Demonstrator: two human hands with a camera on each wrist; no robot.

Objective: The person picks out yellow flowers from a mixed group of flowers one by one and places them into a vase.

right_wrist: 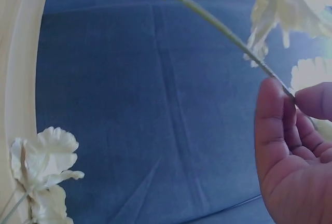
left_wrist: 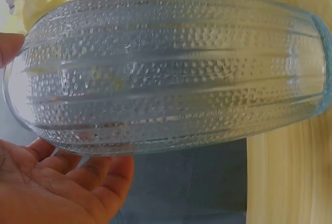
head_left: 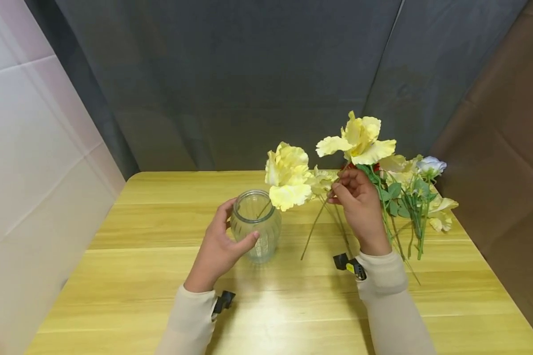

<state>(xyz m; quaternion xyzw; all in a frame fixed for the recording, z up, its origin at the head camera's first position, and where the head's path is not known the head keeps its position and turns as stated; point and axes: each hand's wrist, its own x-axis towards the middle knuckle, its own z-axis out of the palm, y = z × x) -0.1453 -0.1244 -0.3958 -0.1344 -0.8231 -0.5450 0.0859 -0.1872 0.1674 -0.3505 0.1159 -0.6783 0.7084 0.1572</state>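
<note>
A ribbed, dimpled glass vase (head_left: 256, 231) stands on the table, and my left hand (head_left: 222, 245) holds it with fingers behind and thumb in front. In the left wrist view the vase (left_wrist: 171, 73) fills most of the picture, fingers along its lower side. One yellow flower (head_left: 288, 176) leans out over the vase's right rim, its stem inside the glass. To the right, my right hand (head_left: 359, 209) pinches the thin stem of another yellow flower (head_left: 359, 140) between thumb and forefinger, bloom raised above the hand. That stem (right_wrist: 223, 29) runs diagonally across the right wrist view.
At the right of the wooden table (head_left: 151, 276) lies a pile of artificial flowers: yellow blooms (head_left: 441, 212), a pale blue-white bloom (head_left: 431, 166), green leaves (head_left: 395, 192). A smaller yellow bloom (head_left: 322, 181) lies behind the right hand. A dark grey curtain (head_left: 226, 84) hangs behind the table.
</note>
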